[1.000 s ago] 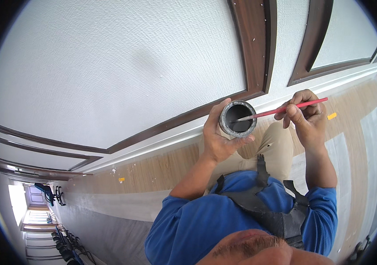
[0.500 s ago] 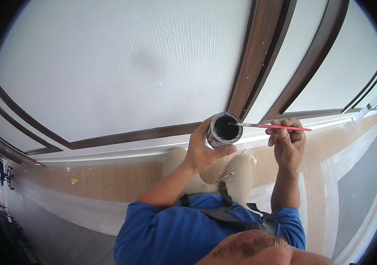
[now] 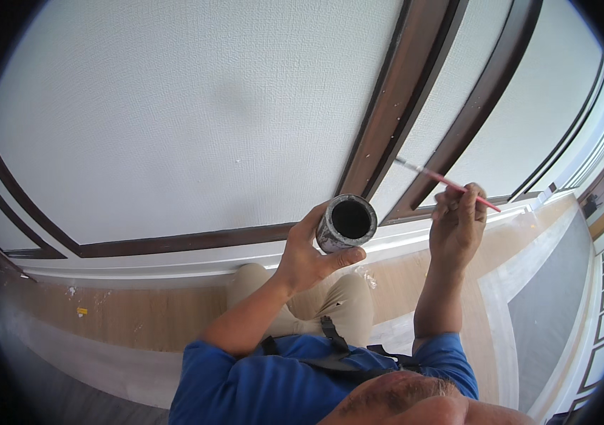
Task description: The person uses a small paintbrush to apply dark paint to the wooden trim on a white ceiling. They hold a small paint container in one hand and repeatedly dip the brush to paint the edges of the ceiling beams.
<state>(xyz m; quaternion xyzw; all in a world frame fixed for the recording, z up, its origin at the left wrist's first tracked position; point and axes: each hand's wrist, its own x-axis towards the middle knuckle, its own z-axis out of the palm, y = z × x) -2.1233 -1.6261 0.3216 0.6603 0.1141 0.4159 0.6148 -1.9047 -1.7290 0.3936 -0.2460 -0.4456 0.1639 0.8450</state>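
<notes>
My left hand [image 3: 310, 249] is wrapped round a paint-stained can [image 3: 324, 237], its open mouth tilted toward me and dark inside. In my right hand [image 3: 460, 218] a thin paintbrush [image 3: 445, 180] with a red handle is pinched between the fingers. The bristle end points up and left, apart from the can, in front of the dark brown moulding [image 3: 385, 106] on the wall. Whether the bristles touch the wall I cannot tell. Small pale specks dot the moulding.
A white textured wall panel [image 3: 174, 120] fills the view ahead, framed by brown trim [image 3: 188, 241] along its bottom. Below runs a white baseboard [image 3: 139, 268]. Wood-look floor [image 3: 146, 312] with whitish dust and a small yellow scrap [image 3: 82, 312] lies beneath, with grey covering [image 3: 539, 312] to the right.
The paintbrush has come out of the can and risen toward the moulding, tilting up. The can sits slightly lower and farther left in view. The whole view has turned somewhat.
</notes>
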